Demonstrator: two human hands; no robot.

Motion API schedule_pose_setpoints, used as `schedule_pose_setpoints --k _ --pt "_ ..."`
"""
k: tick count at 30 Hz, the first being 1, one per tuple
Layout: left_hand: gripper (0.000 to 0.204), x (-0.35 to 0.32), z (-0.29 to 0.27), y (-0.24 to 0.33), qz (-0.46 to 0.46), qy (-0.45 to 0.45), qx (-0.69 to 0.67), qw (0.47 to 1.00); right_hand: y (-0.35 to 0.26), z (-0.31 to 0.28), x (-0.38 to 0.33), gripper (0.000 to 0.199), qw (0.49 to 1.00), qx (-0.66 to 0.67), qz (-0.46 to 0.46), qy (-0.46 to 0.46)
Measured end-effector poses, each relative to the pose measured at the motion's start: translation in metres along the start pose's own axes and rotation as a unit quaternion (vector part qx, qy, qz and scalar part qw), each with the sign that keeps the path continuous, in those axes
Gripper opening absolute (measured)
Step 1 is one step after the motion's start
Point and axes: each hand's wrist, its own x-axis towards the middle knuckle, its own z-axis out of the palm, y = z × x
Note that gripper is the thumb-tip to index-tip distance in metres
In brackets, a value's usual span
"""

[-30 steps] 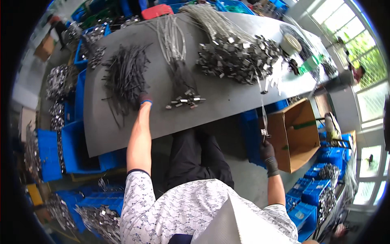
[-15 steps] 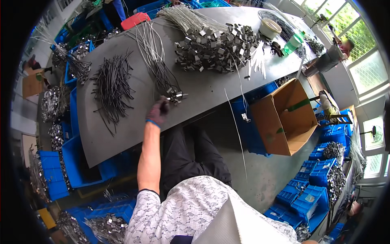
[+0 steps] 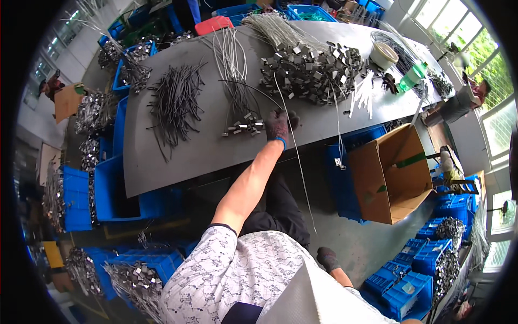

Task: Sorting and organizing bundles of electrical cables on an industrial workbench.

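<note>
One long, thin white strand crosses the gloved left hand, hanging past the grey metal tabletop's near edge. One slim, bowed black tube reaches that hand: curled, grip on either cannot be told. Gloved right hand low, well apart; grip unclear. Bare metal at left near corner.

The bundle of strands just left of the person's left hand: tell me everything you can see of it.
The bundle is loose, thin strands lying lengthwise on the grey table. They look pale and glossy at the far end, by the red object, and dark lower down. Small blocky ends, some shiny, some dark, lie unevenly at the near end; their material is uncertain. The gloved left hand is right beside these; contact is unclear.
</note>
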Motion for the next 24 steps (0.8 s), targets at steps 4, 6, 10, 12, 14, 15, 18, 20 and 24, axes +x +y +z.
schedule_pose_setpoints --k 4,6,10,12,14,15,18,20,24 --pt "0.016 0.025 -0.013 0.038 0.137 0.043 0.002 0.99 0.035 0.014 -0.017 0.027 0.993 -0.024 0.059 -0.099" --pt "0.016 0.025 -0.016 0.045 0.165 0.045 0.008 0.985 0.048 0.023 -0.031 0.028 0.988 -0.022 0.085 -0.13" --pt "0.016 0.02 -0.032 0.043 0.178 0.027 0.003 0.984 0.048 0.021 -0.046 0.031 0.988 -0.009 0.09 -0.122" --pt "0.016 0.016 -0.031 0.039 0.162 0.025 0.063 0.984 0.039 0.022 -0.049 0.03 0.987 -0.015 0.108 -0.116" --pt "0.016 0.012 -0.038 0.039 0.15 0.033 0.122 0.981 0.038 0.022 -0.046 0.027 0.993 -0.011 0.043 -0.108" --pt "0.016 0.006 -0.041 0.036 0.116 -0.013 0.205 0.972 0.038 0.021 -0.042 0.027 0.993 -0.017 0.042 -0.107" --pt "0.017 -0.014 -0.058 0.011 0.023 -0.125 0.351 0.928 0.024 0.012 -0.02 0.025 0.996 0.033 -0.078 -0.001" --pt "0.021 -0.03 -0.085 -0.024 -0.038 -0.128 0.237 0.962 -0.016 -0.037 0.011 0.026 0.983 0.084 -0.132 0.099" --pt "0.02 -0.08 -0.094 -0.051 -0.033 -0.168 0.306 0.937 -0.18 -0.211 0.033 0.024 0.895 0.235 -0.233 0.3"
